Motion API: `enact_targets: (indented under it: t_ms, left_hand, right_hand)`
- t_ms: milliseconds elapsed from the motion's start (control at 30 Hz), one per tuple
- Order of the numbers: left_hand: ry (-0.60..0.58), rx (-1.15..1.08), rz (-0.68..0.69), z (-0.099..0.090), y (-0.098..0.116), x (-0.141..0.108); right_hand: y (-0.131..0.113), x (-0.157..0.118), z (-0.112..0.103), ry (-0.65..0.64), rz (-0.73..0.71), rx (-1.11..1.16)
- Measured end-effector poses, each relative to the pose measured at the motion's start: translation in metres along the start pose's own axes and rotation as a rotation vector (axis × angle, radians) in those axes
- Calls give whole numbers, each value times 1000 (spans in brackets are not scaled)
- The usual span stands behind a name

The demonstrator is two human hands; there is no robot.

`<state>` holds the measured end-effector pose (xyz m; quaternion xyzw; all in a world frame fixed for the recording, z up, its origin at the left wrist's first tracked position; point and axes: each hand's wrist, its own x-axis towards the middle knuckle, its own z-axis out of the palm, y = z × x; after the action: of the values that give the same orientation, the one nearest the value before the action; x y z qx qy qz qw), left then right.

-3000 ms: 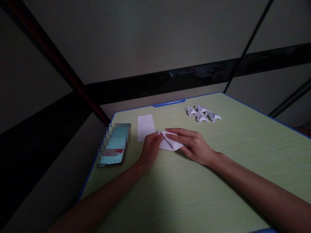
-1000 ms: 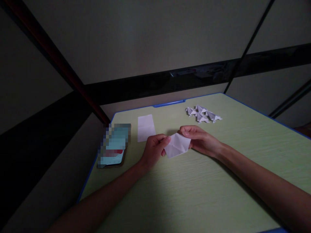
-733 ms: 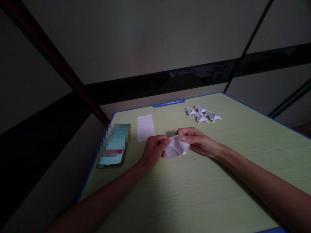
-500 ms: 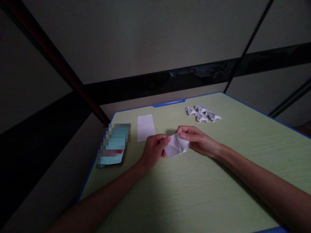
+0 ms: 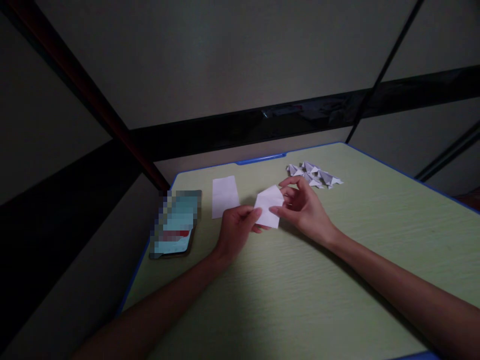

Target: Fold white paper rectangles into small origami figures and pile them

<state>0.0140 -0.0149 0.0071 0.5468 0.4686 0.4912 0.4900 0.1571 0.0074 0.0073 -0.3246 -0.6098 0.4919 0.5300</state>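
Note:
A small folded sheet of white paper point(image 5: 268, 206) is held above the middle of the table, with a pointed top edge and a smooth face toward me. My left hand point(image 5: 238, 227) pinches its lower left side, thumb in front and fingers behind. At the right side, my right hand point(image 5: 305, 207) has its thumb on the paper's front and its fingers curled behind the right edge, the index finger raised. The fingers' tips behind the paper are partly hidden.
A flat white paper sheet point(image 5: 225, 196) lies behind my left hand. Several folded paper figures point(image 5: 313, 176) sit together at the back right. A phone point(image 5: 176, 225), its screen lit and blurred, rests at the left of the pale green, blue-edged table point(image 5: 300, 300). Panelled wall point(image 5: 240, 65) stands behind.
The folded paper has turned so a smooth face shows instead of the creased one, its point now upward. My right hand has shifted its hold and raised its index finger.

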Motion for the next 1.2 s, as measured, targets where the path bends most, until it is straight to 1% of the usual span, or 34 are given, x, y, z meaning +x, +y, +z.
enact_targets:
  t_ms: [100,233,433,533,667,733,800,900,1000,1100,1200]
  left_hand:
    - [-37,21,-1,0,0,-1]
    - [-44,48,3,-1,-1,-1]
    - [-67,39,11,-1,-1,-1]
    - [-89,45,15,-1,-1,-1]
    - [-131,61,21,-1,-1,-2]
    - [-125,69,24,-1,0,-2]
    - [-95,77,31,0,0,-2]
    - [-32,70,58,0,-1,-1]
    - [1,66,67,0,-4,0]
    - [-1,77,63,-1,-6,0]
    - [-31,86,66,-1,-6,-1]
  right_hand:
    - [-2,0,0,84,-76,-20]
    - [-2,-1,-1,51,-92,-74]
    - [-2,-5,-1,-4,-331,-316]
    - [-4,-8,1,30,-403,-403]
    - [-7,-10,4,77,-437,-432]
    - [-8,-11,5,97,-447,-440]
    - [-8,-10,5,106,-446,-451]
    - [-8,-10,6,85,-442,-479]
    - [-8,-11,6,71,-461,-531]
    - [-8,-12,6,71,-493,-585]
    - [-8,-12,6,39,-500,-602]
